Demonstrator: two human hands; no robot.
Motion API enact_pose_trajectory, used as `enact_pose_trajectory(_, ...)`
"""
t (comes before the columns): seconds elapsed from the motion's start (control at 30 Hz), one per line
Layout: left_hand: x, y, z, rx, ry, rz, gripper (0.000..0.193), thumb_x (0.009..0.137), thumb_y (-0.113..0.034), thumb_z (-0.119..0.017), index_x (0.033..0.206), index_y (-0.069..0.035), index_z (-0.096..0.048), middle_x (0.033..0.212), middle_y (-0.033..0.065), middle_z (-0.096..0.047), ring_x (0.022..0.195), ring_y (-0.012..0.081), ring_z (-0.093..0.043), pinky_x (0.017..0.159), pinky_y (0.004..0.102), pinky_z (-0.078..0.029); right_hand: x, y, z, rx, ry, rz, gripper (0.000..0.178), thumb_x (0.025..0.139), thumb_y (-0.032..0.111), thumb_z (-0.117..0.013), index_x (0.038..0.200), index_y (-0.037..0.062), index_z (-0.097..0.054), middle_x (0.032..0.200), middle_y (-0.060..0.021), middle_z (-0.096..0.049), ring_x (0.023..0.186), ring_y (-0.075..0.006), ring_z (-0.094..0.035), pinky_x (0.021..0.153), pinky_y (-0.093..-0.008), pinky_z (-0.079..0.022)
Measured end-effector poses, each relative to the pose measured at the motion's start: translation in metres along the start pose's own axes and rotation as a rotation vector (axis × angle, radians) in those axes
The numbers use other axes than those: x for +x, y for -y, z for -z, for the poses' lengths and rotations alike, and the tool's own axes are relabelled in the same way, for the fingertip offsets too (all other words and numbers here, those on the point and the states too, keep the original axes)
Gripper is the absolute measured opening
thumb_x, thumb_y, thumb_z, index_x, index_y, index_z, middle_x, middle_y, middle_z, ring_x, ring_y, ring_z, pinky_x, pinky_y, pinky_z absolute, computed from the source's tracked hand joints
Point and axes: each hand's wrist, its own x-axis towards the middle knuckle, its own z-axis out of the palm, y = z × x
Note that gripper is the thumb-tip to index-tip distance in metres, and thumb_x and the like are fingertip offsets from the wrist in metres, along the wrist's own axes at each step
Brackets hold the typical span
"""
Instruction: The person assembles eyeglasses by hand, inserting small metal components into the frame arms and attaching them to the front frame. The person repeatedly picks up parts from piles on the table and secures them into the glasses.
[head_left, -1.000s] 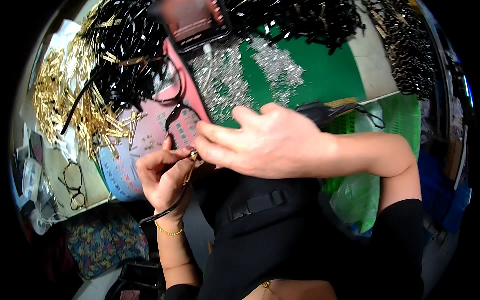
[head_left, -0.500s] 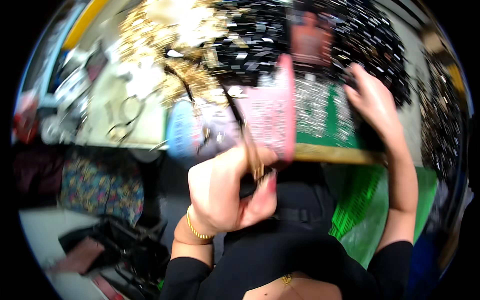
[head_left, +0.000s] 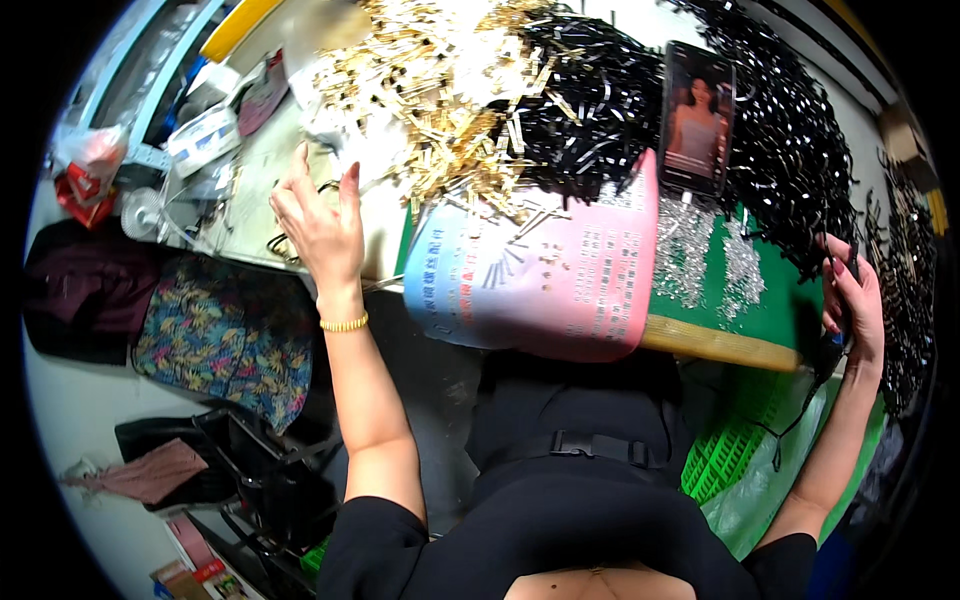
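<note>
My left hand (head_left: 325, 230) is raised over the left part of the table with its fingers spread and nothing in them. Beside it lies a thin dark wire loop (head_left: 284, 247), which looks like part of a glasses frame. At the table's right edge, my right hand (head_left: 858, 310) is closed round a slim black corded tool (head_left: 846, 325); its tip is hard to make out. Between the hands is a pink and blue printed mat (head_left: 610, 310), with a few small metal pieces on it. Tiny silver pieces (head_left: 683, 255) lie on the green surface to its right.
Heaps of gold strips (head_left: 455, 110) and shiny black strips (head_left: 590, 100) cover the far side. A phone (head_left: 697, 120) stands between the black heaps. A small white fan (head_left: 143, 213) is at the left, a green basket (head_left: 735, 440) below the wooden table edge (head_left: 715, 340).
My left hand has moved left and up from in front of the mat, letting go of a long thin dark piece. My right hand has moved right and down from the black heap.
</note>
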Motion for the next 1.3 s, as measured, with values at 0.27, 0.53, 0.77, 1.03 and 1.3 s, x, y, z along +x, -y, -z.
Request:
enact_pose_trajectory(0.27,-0.012,-0.068,0.009,-0.202,0.555,-0.316,0.018,0.077,-0.002,-0.075,0.093,-0.006,-0.067,0.09,0.0106,-0.061,0.083,0.0308,-0.062,0.072,0.0406,-0.05,-0.059,-0.034,-0.02,0.275,0.085,0.033,0.029,0.09,0.018,-0.075,0.1,0.005,-0.051,0.079,-0.0057,-0.056,0.047,-0.0059,-0.042,0.035,-0.0216,-0.038)
enact_pose_trajectory(0.53,-0.015,-0.063,0.013,-0.819,0.815,0.288,0.022,0.098,-0.006,-0.062,0.12,-0.002,-0.061,0.089,0.0036,-0.067,0.064,0.006,-0.054,0.058,0.0235,-0.047,-0.059,-0.039,-0.039,0.343,0.111,-0.067,0.03,0.088,0.009,-0.075,0.108,0.0041,-0.054,0.084,-0.0089,-0.062,0.056,-0.0079,-0.052,0.041,-0.0221,-0.045)
enact_pose_trajectory(0.77,-0.012,-0.054,-0.013,-1.133,0.802,0.607,0.05,0.1,-0.01,-0.061,0.147,-0.008,-0.044,0.091,0.0051,-0.068,0.059,0.003,-0.052,0.052,0.0177,-0.045,-0.06,-0.049,-0.041,0.382,0.152,-0.051,0.026,0.089,0.008,-0.074,0.107,0.0044,-0.056,0.085,-0.0095,-0.064,0.058,-0.008,-0.054,0.042,-0.0227,-0.045)
enact_pose_trajectory(1.03,-0.023,-0.06,-0.011,-1.049,0.806,0.433,0.052,0.101,-0.011,-0.059,0.15,-0.011,-0.04,0.083,0.003,-0.066,0.052,0.0022,-0.047,0.046,0.0171,-0.037,-0.06,-0.057,-0.041,0.358,0.095,-0.101,0.023,0.09,0.006,-0.071,0.108,0.0058,-0.055,0.087,-0.0092,-0.063,0.057,-0.0066,-0.051,0.042,-0.0222,-0.045)
enact_pose_trajectory(1.3,-0.033,-0.057,0.0,-0.701,0.769,0.286,0.041,0.098,-0.013,-0.063,0.138,-0.012,-0.056,0.066,-0.0009,-0.058,0.053,0.0085,-0.047,0.051,0.0263,-0.039,-0.058,-0.058,-0.042,0.387,0.128,-0.052,0.025,0.092,0.007,-0.069,0.111,0.0053,-0.053,0.087,-0.0101,-0.061,0.056,-0.0074,-0.049,0.042,-0.0221,-0.045)
